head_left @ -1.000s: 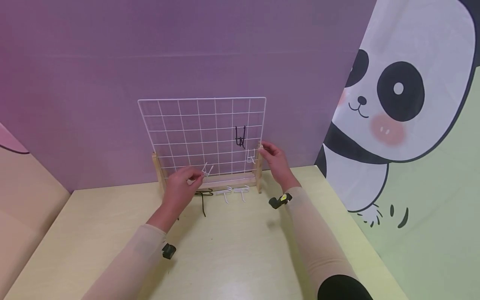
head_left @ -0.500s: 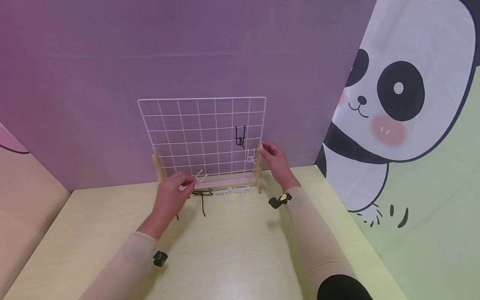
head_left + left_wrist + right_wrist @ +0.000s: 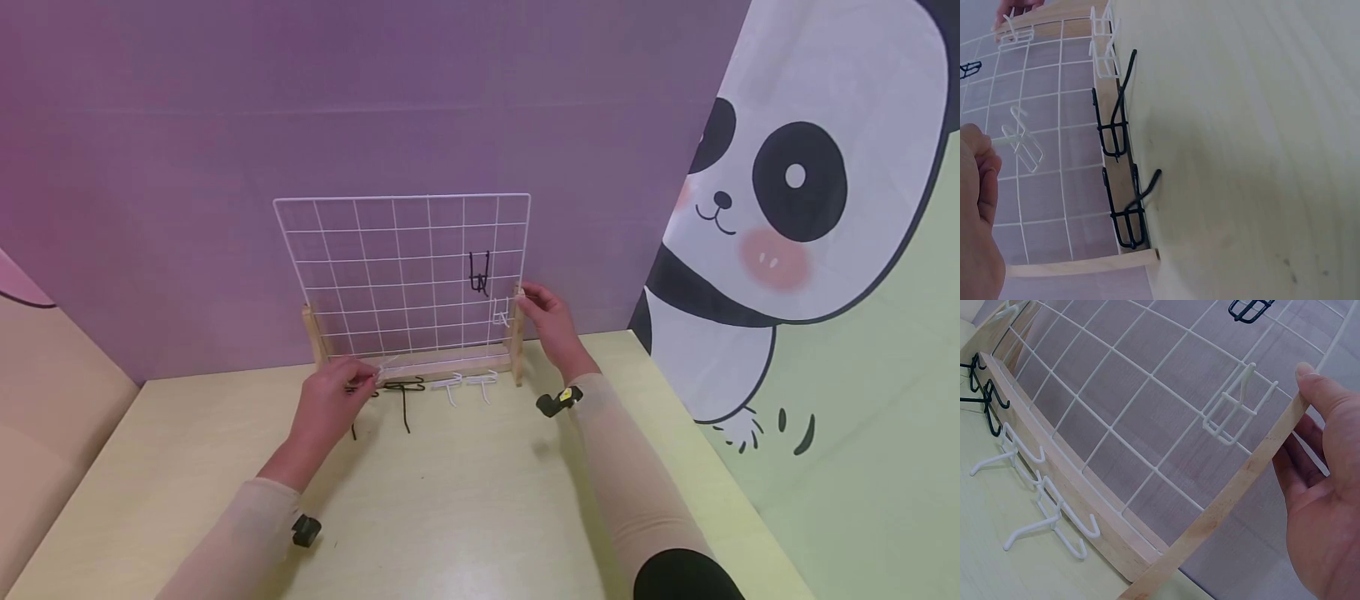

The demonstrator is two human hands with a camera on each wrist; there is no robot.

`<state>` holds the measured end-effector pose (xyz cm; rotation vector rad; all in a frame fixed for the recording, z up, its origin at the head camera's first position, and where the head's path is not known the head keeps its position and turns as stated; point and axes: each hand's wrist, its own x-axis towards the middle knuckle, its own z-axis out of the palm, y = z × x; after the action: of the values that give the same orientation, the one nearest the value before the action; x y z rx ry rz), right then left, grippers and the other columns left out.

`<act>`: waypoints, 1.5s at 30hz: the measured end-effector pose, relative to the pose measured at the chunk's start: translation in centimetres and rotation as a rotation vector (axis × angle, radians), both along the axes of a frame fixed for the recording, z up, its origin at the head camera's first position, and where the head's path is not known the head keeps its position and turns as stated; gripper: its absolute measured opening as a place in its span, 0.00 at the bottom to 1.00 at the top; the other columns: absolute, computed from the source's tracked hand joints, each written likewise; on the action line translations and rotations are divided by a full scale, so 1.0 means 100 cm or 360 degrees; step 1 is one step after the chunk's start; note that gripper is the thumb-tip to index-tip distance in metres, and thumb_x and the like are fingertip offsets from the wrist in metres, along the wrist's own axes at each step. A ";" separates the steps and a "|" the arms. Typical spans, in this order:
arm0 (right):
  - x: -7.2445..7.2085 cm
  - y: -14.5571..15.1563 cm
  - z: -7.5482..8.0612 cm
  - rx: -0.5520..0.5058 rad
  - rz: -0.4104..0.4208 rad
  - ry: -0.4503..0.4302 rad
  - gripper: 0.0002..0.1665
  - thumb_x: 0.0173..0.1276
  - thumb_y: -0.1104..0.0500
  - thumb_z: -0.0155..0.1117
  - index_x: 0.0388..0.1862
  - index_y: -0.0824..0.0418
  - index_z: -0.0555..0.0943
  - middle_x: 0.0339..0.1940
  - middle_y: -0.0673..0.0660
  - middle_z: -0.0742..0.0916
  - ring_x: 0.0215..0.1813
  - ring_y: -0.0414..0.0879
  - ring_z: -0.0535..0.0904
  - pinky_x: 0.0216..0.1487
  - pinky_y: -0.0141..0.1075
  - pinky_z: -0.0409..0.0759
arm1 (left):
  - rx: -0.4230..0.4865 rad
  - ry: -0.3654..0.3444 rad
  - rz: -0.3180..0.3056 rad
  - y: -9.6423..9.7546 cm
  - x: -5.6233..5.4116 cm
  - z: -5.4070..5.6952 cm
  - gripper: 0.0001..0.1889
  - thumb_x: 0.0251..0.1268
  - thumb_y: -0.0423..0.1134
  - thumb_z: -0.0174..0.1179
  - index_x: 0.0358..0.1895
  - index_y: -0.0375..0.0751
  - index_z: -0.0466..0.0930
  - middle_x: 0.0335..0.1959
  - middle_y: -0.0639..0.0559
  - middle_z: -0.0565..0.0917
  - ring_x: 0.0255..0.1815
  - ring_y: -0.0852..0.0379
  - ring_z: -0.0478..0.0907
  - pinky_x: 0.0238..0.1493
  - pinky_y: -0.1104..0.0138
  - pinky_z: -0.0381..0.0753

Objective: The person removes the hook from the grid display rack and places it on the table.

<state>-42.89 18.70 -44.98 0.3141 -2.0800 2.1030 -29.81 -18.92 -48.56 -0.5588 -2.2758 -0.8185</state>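
A white wire grid panel stands upright in a wooden stand. My left hand pinches a white wire hook in front of the grid's lower left part. In the left wrist view the hook looks apart from the wires, though I cannot tell surely. My right hand grips the stand's right post, thumb in front and fingers behind. Close to that post, another white hook hangs on the grid. Higher up hangs a black hook.
Along the stand's bottom rail, on the table, are two black hooks and two white hooks. The left hand partly covers one black hook in the head view. Behind the grid rises a purple backdrop; a panda picture is at right.
My left hand has moved left and down across the front of the grid, carrying the white hook. My right hand has stayed on the post.
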 end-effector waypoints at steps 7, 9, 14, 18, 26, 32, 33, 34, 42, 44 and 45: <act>0.000 0.001 -0.001 0.0011 -0.0010 -0.0008 0.23 0.84 0.60 0.68 0.72 0.64 0.82 0.55 0.50 0.88 0.62 0.45 0.81 0.78 0.47 0.75 | -0.0026 -0.0132 -0.0018 -0.006 0.003 -0.005 0.09 0.65 0.21 0.74 0.43 0.37 0.92 0.39 0.49 0.89 0.38 0.52 0.87 0.40 0.56 0.92; 0.000 0.001 0.000 0.0010 -0.0011 -0.0007 0.23 0.84 0.60 0.68 0.72 0.65 0.82 0.55 0.50 0.88 0.62 0.45 0.81 0.78 0.47 0.75 | -0.0034 -0.0162 -0.0019 -0.007 0.004 -0.006 0.09 0.66 0.21 0.74 0.43 0.37 0.92 0.40 0.49 0.89 0.38 0.51 0.87 0.40 0.55 0.93; 0.000 0.000 0.001 -0.0008 -0.0013 0.0009 0.22 0.84 0.61 0.68 0.72 0.66 0.82 0.53 0.48 0.89 0.60 0.44 0.81 0.78 0.47 0.76 | -0.0059 -0.0183 -0.0020 -0.010 0.004 -0.006 0.09 0.67 0.22 0.74 0.45 0.37 0.92 0.40 0.49 0.89 0.39 0.50 0.89 0.42 0.52 0.93; -0.002 0.000 0.000 -0.0020 -0.0004 0.0025 0.22 0.84 0.61 0.68 0.71 0.67 0.82 0.53 0.47 0.89 0.59 0.43 0.82 0.77 0.46 0.76 | -0.0083 -0.0214 -0.0011 -0.012 0.004 -0.007 0.08 0.67 0.22 0.74 0.45 0.36 0.92 0.40 0.49 0.89 0.40 0.49 0.89 0.43 0.52 0.93; -0.002 0.000 0.001 -0.0026 -0.0004 0.0006 0.22 0.84 0.62 0.67 0.72 0.67 0.82 0.56 0.49 0.88 0.60 0.43 0.81 0.76 0.44 0.77 | -0.0156 -0.0338 0.0029 -0.014 0.004 -0.011 0.07 0.70 0.24 0.72 0.47 0.35 0.92 0.41 0.49 0.88 0.42 0.49 0.87 0.45 0.51 0.93; -0.002 -0.001 0.001 -0.0046 0.0001 0.0016 0.22 0.84 0.63 0.67 0.72 0.69 0.81 0.52 0.46 0.88 0.58 0.42 0.81 0.73 0.41 0.78 | -0.0173 -0.0322 0.0020 -0.017 0.000 -0.019 0.06 0.70 0.25 0.72 0.45 0.36 0.92 0.40 0.50 0.86 0.41 0.50 0.87 0.44 0.52 0.92; -0.002 -0.001 0.001 -0.0048 0.0002 0.0023 0.22 0.84 0.63 0.66 0.72 0.69 0.81 0.51 0.45 0.88 0.58 0.42 0.81 0.72 0.41 0.78 | -0.0173 -0.0319 0.0014 -0.018 -0.001 -0.021 0.06 0.70 0.25 0.72 0.45 0.36 0.92 0.40 0.50 0.86 0.41 0.50 0.87 0.44 0.52 0.92; -0.002 -0.001 0.001 -0.0047 0.0003 0.0025 0.22 0.84 0.63 0.66 0.72 0.69 0.81 0.51 0.45 0.88 0.58 0.41 0.82 0.72 0.40 0.79 | -0.0173 -0.0325 0.0010 -0.018 -0.001 -0.022 0.06 0.70 0.25 0.72 0.45 0.37 0.92 0.40 0.50 0.86 0.41 0.51 0.87 0.44 0.52 0.92; -0.001 -0.001 0.001 -0.0029 -0.0002 0.0028 0.21 0.83 0.63 0.68 0.71 0.68 0.82 0.49 0.45 0.89 0.57 0.42 0.82 0.72 0.42 0.79 | -0.0202 -0.0447 -0.0018 -0.019 -0.003 -0.025 0.05 0.72 0.26 0.71 0.44 0.37 0.92 0.41 0.51 0.87 0.43 0.51 0.87 0.44 0.53 0.92; 0.000 -0.001 0.001 -0.0029 0.0002 0.0028 0.22 0.83 0.63 0.68 0.71 0.68 0.82 0.49 0.45 0.89 0.57 0.42 0.82 0.72 0.42 0.79 | -0.0223 -0.0480 -0.0018 -0.018 -0.003 -0.025 0.05 0.72 0.26 0.71 0.44 0.37 0.91 0.41 0.51 0.87 0.43 0.50 0.87 0.45 0.53 0.91; 0.000 -0.001 0.001 -0.0027 0.0003 0.0027 0.22 0.83 0.63 0.68 0.71 0.68 0.82 0.49 0.45 0.89 0.57 0.42 0.82 0.72 0.42 0.79 | -0.0231 -0.0494 -0.0016 -0.018 -0.003 -0.025 0.04 0.72 0.26 0.71 0.44 0.37 0.91 0.41 0.50 0.88 0.43 0.50 0.87 0.45 0.53 0.91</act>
<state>-42.92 18.62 -44.88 0.3310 -2.0522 2.1105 -30.16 -20.77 -51.06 -0.5389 -2.6346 -0.7941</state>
